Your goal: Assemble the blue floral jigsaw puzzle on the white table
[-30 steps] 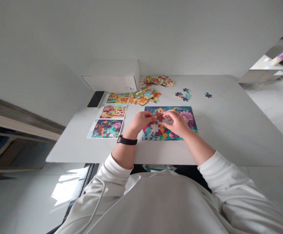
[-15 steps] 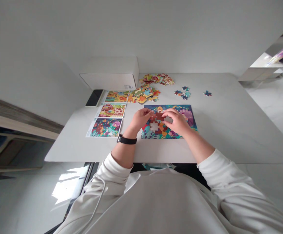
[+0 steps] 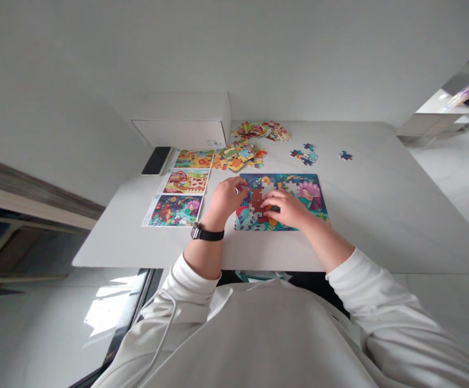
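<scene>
A colourful jigsaw puzzle (image 3: 309, 196) lies flat on the table, with pale gaps in its upper middle. My right hand (image 3: 288, 209) reaches over its middle, fingertips and thumb bent around a brown and orange puzzle piece (image 3: 267, 210), partly hidden by the fingers. At the puzzle's left edge is my left hand (image 3: 225, 198), its thumb and forefinger curved but slightly apart; I see nothing clearly held there. A black watch (image 3: 208, 234) is on the left wrist.
Left of the puzzle lie picture sheets (image 3: 177, 210) and a phone (image 3: 156, 160). A white box (image 3: 180, 132) stands behind them. Yellowish pieces (image 3: 240, 155) and reddish pieces (image 3: 262, 130) are heaped at the back. Several blue pieces (image 3: 305, 156) and one separate piece (image 3: 344, 156) lie farther right.
My right hand has moved down and left across the puzzle. Brown pieces have shifted toward the lower left, and a pale gap now shows above them. My left hand has drawn slightly left.
</scene>
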Available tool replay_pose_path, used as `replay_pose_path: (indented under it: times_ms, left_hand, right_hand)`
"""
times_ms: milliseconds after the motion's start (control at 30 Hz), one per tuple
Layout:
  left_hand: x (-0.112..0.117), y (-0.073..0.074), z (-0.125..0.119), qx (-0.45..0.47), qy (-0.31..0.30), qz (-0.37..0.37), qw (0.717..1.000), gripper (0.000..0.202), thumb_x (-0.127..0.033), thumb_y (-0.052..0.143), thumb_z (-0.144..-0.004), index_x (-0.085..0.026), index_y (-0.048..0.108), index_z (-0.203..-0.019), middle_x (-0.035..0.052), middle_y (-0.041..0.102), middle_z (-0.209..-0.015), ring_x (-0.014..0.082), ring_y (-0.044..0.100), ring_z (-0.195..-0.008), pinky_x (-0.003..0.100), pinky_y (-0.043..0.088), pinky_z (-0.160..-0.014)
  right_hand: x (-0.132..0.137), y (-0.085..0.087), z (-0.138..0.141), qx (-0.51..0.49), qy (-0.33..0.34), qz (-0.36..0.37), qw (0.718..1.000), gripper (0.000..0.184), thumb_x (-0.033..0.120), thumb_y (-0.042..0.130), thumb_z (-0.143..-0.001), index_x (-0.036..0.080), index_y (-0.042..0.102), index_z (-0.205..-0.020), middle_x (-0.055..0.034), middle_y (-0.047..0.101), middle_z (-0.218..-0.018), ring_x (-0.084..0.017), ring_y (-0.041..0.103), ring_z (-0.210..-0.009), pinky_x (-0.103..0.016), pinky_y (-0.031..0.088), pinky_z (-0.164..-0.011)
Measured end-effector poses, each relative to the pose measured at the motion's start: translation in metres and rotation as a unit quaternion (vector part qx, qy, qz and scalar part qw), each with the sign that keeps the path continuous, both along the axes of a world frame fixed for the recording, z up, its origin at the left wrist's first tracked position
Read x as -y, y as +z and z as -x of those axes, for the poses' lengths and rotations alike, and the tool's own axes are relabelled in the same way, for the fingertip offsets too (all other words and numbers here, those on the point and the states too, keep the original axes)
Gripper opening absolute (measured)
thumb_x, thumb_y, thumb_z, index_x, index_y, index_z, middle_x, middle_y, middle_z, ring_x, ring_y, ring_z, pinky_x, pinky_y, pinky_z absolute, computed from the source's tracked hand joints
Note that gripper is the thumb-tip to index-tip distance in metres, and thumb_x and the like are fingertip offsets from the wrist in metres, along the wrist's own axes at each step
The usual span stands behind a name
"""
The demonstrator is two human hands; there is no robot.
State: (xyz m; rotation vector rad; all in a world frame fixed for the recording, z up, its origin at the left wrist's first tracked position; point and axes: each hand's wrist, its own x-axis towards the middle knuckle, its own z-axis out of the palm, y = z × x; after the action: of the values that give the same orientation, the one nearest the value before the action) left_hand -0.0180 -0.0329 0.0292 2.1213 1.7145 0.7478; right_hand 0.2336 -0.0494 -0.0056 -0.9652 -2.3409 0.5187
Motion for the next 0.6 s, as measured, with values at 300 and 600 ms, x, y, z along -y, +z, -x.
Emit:
replay_pose_path:
  times_ms: [300,600]
  left_hand:
    - [0.0022,0.0013,0.0098,-0.061,-0.079,0.008,0.995,0.021,-0.026,0.07,-0.095,-0.023,0.081,-0.113,0.0083,0.081,-0.12,0.0275,0.075,-0.114,0.038,0.057,-0.104]
    - [0.0009,-0.0054,0.0077,-0.124,-0.115,0.024,0.985,0.024,-0.025,0.074,-0.093,-0.024,0.08,-0.116,0.0086,0.08,-0.125,0.0294,0.074,-0.118,0.04,0.058,-0.107]
  right_hand:
    - [-0.0003,-0.0037,0.0046,-0.001,0.005,0.0,1.0,0.018,0.021,0.086,-0.092,0.028,0.085,-0.108,-0.0072,0.08,-0.116,-0.027,0.075,-0.115,-0.045,0.055,-0.108]
    - [0.0001,-0.0049,0.0075,0.02,0.005,0.002,1.0,0.017,0.024,0.087,-0.092,0.028,0.086,-0.109,-0.0077,0.08,-0.117,-0.028,0.074,-0.115,-0.045,0.053,-0.108]
